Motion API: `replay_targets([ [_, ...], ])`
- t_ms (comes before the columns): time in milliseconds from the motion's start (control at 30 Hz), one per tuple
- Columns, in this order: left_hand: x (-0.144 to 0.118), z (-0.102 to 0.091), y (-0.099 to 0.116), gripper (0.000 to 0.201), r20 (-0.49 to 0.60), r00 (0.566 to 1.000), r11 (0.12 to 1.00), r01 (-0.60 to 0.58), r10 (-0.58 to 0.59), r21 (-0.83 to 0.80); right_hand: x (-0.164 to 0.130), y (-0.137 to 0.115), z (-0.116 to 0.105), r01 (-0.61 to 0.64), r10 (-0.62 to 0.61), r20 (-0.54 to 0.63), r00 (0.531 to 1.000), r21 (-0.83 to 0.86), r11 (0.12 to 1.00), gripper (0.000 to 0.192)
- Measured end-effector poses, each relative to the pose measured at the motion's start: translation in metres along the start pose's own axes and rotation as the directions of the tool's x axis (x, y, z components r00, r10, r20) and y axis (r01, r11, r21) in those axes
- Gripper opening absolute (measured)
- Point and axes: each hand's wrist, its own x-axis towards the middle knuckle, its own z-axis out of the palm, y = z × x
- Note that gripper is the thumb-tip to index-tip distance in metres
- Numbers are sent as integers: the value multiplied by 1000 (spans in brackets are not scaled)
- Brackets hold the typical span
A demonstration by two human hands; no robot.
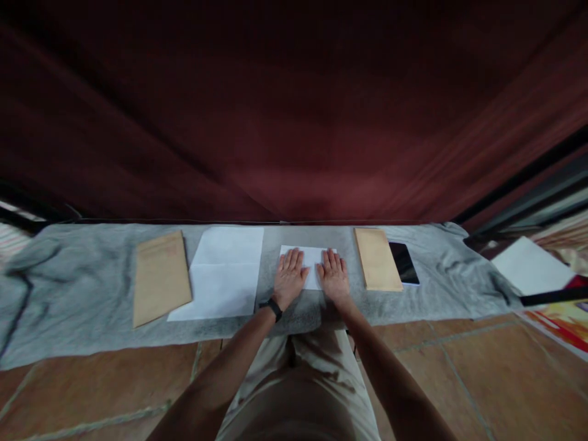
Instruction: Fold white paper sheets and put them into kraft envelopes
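Observation:
A small white sheet of paper (313,278), seemingly folded, lies before me on the grey cloth (316,236). My left hand (290,277) rests flat on its left part, fingers stretched out and pointing away from me. On the right part lies my right hand (333,277), also flat with its fingers extended. Between the two hands a strip of the white paper shows; the rest is covered by my palms. Left of my left hand is a larger white sheet (227,282) with a crease across it. A brown envelope (377,260) sits to the right of my right hand.
Another brown envelope (160,278) lies at the left, touching the large sheet. A dark phone (404,263) is partly beneath the right envelope. Behind the cloth-covered surface hangs a dark red curtain (294,135). At far right are a white sheet (530,266) and a colourful printed item (563,321).

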Motion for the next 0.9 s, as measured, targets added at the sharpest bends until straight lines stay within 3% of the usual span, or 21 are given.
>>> replay_targets([
  [267,-22,-6,-30,65,-17,992,991,126,-125,43,0,-1,-1,-24,25,37,999,-20,999,58],
  [433,-28,-10,-30,66,-28,992,989,126,-125,77,3,0,-2,-21,23,52,998,-40,999,57],
  [567,-26,-10,-29,65,-16,991,988,135,-134,77,3,-16,0,-64,65,29,997,-32,997,54],
  [733,-25,-11,-29,64,-11,990,987,140,-140,76,-11,-42,5,47,-47,22,999,18,999,52],
  [900,-27,-13,-30,63,-49,991,988,130,-127,79,-31,-22,0,-20,20,-10,1000,-15,1000,55],
])
